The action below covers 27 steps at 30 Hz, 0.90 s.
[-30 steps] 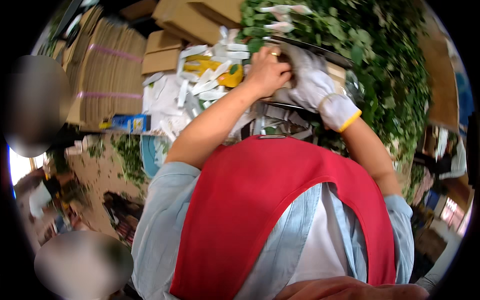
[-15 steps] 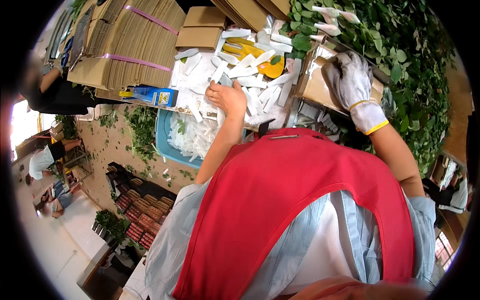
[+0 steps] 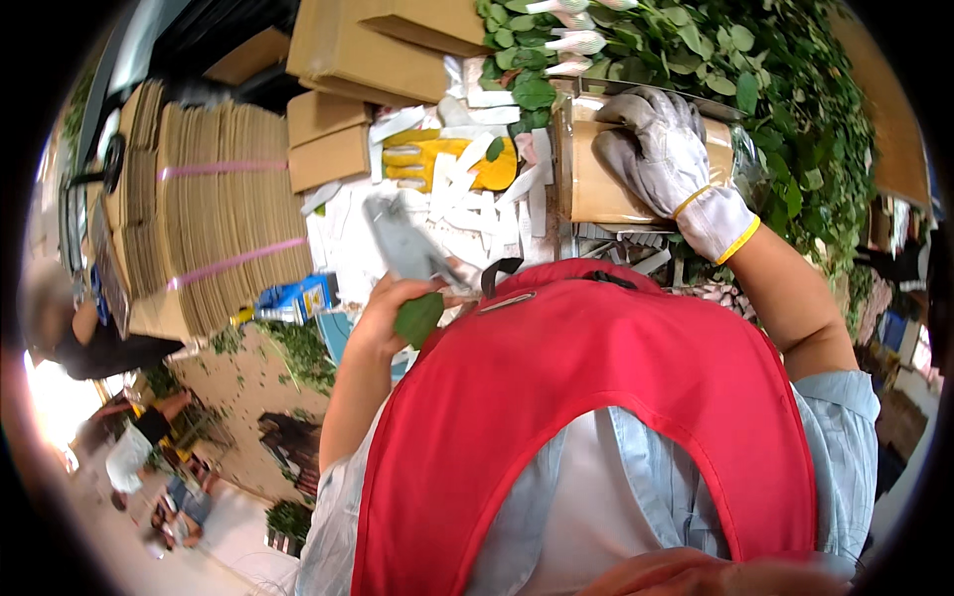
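Observation:
My left hand (image 3: pixel 386 306) is bare, its fingers closed round the near end of a grey metal stapler-like tool (image 3: pixel 399 236), blurred by motion. A green leaf (image 3: pixel 419 319) shows against this hand. My right hand (image 3: pixel 664 159), in a white work glove with a yellow cuff edge, presses its bent fingers on a brown cardboard wrap (image 3: pixel 586 177) with clear film, and holds it down in a metal-edged frame (image 3: pixel 666 96). To the left of the wrap, a yellow glove (image 3: pixel 412 161) lies among white net sleeves (image 3: pixel 459 199) on the white tabletop (image 3: pixel 343 233).
Leafy stems (image 3: pixel 785 129) with netted flower buds (image 3: pixel 576 42) fill the far right. Bundled flat cardboard (image 3: pixel 224 189) stands at left, near a blue box (image 3: pixel 303 296) and a folded carton (image 3: pixel 328 139). People are beyond, at the left.
My left hand has come back from the net sleeves toward my body and now holds the grey tool. My right hand stays on the cardboard wrap. The whole view has shifted.

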Available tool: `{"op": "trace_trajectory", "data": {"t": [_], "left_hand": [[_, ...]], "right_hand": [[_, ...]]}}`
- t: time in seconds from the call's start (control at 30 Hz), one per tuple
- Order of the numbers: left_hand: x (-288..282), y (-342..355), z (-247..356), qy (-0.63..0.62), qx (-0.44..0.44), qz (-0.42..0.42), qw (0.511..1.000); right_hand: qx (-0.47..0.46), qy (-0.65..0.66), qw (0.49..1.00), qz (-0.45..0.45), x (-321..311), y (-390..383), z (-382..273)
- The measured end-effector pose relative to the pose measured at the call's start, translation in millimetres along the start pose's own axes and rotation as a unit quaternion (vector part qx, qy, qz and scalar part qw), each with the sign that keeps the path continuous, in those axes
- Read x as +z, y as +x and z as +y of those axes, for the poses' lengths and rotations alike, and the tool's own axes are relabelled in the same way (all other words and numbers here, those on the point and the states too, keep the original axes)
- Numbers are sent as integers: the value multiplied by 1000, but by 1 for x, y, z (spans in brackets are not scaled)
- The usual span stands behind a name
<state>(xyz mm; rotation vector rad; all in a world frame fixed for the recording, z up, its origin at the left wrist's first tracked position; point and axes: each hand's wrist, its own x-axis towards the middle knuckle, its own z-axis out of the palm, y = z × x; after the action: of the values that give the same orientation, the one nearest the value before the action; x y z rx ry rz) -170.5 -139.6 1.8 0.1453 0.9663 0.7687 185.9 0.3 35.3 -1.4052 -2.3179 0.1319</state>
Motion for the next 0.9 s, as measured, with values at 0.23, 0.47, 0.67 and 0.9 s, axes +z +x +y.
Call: {"op": "trace_trajectory", "data": {"t": [0.23, 0.47, 0.67, 0.9], "left_hand": [[86, 100, 45, 621, 165, -112, 758], [80, 117, 62, 617, 151, -181, 751], [74, 146, 52, 582, 222, -224, 749], [90, 139, 42, 677, 109, -96, 721]], "right_hand": [[60, -23, 996, -67, -2, 0, -1], [39, -24, 999, -29, -3, 2, 0], [79, 22, 993, -81, -1, -1, 0], [35, -51, 998, -20, 5, 2, -1]]}}
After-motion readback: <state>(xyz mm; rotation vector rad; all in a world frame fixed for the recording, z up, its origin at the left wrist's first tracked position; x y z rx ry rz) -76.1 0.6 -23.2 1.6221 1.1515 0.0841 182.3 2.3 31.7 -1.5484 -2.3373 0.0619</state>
